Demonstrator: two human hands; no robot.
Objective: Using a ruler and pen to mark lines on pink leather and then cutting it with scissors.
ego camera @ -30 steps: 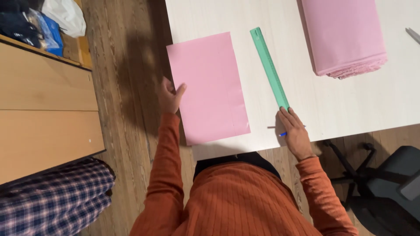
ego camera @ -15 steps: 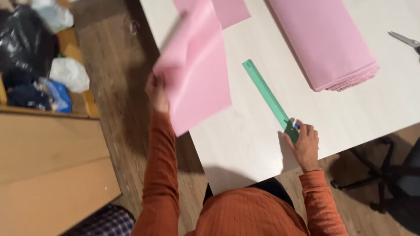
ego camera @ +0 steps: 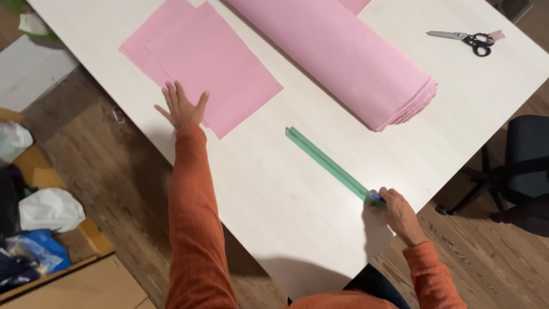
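Observed, left to right.

Floor, far left: white and blue bags (ego camera: pixel 50 209) lie on the wooden boards beside the desk (ego camera: pixel 274 189). They are well apart from either hand.

Left hand (ego camera: pixel 182 107): the arm is stretched out nearly straight, in an orange sleeve. The hand lies palm down with all fingers spread wide and grips nothing. The fingertips rest on the near corner of the top pink sheet (ego camera: pixel 220 68), close to the desk's left edge. The step in hand appears to be pressing this sheet flat. It lies on a second pink sheet (ego camera: pixel 143 48), slightly skewed, so the lower one shows along the left and far sides. The paper looks thin and would probably slide easily under a flat palm.

Centre: a green ruler (ego camera: pixel 329 163) lies flat and slantwise on the bare desk, apart from the sheets. Beyond it lies a thick roll of pink material (ego camera: pixel 337 48), its cut end facing the ruler without touching it.

Right hand (ego camera: pixel 398 214): the elbow is bent and the forearm is drawn in near the body. The fingers are curled closed over the ruler's near end at the desk's front edge. A blue pen (ego camera: pixel 376 197) is pinched in them, with only its tip showing. Whether the hand also grips the ruler or merely rests on it cannot be told.

Far right: black-handled scissors (ego camera: pixel 466 39) lie closed on the desk, well away. A dark office chair (ego camera: pixel 529 166) stands off the corner.
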